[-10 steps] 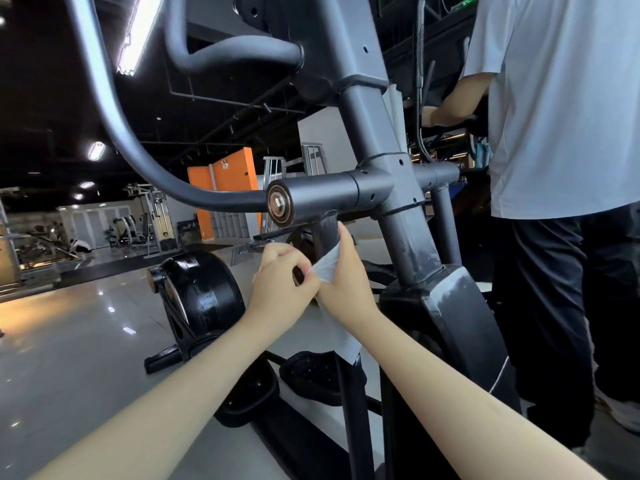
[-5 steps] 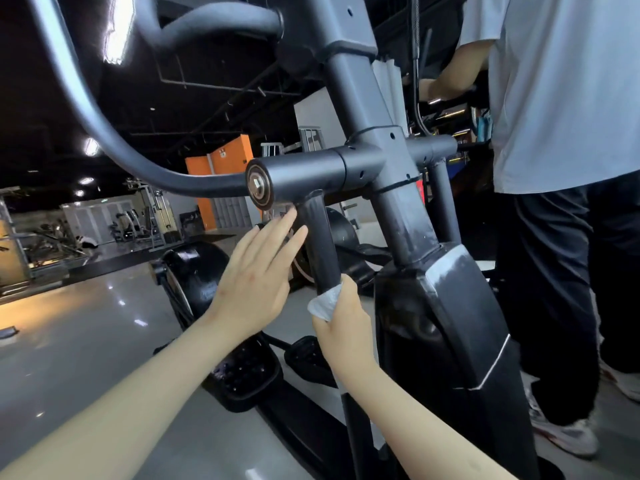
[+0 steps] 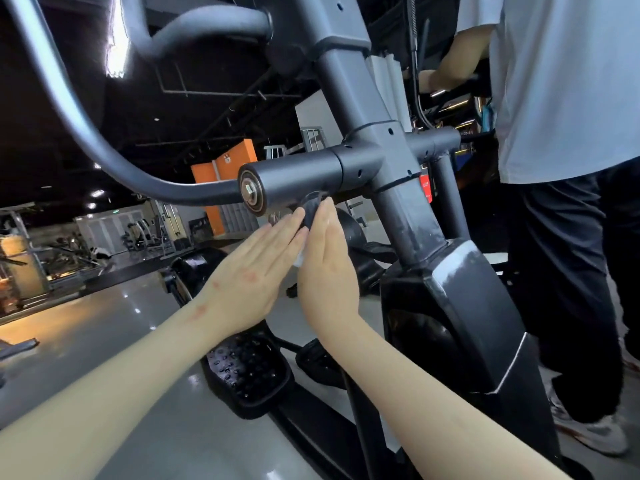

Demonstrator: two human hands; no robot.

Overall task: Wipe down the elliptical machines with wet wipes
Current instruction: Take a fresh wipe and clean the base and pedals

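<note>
The grey elliptical machine (image 3: pixel 367 109) fills the middle of the view, its horizontal pivot tube (image 3: pixel 294 178) just above my hands. A thin upright swing bar (image 3: pixel 313 202) drops from that tube and is mostly hidden between my palms. My left hand (image 3: pixel 256 268) lies flat against the bar's left side with straight fingers. My right hand (image 3: pixel 325 261) presses flat on the bar's right side, fingers pointing up. A white wet wipe (image 3: pixel 299 258) is sandwiched between them; only a small edge shows.
A person in a white T-shirt and dark trousers (image 3: pixel 571 98) stands close on the right. The machine's black shroud (image 3: pixel 467 306) and a studded foot pedal (image 3: pixel 249 375) are below my hands. Glossy gym floor (image 3: pixel 86 323) stretches left, with a black flywheel (image 3: pixel 194 268) behind.
My right hand slid the wipe down the bar, then back up under the pivot tube. My left hand let go of its pinch, opened, and now presses flat on the bar's other side.
</note>
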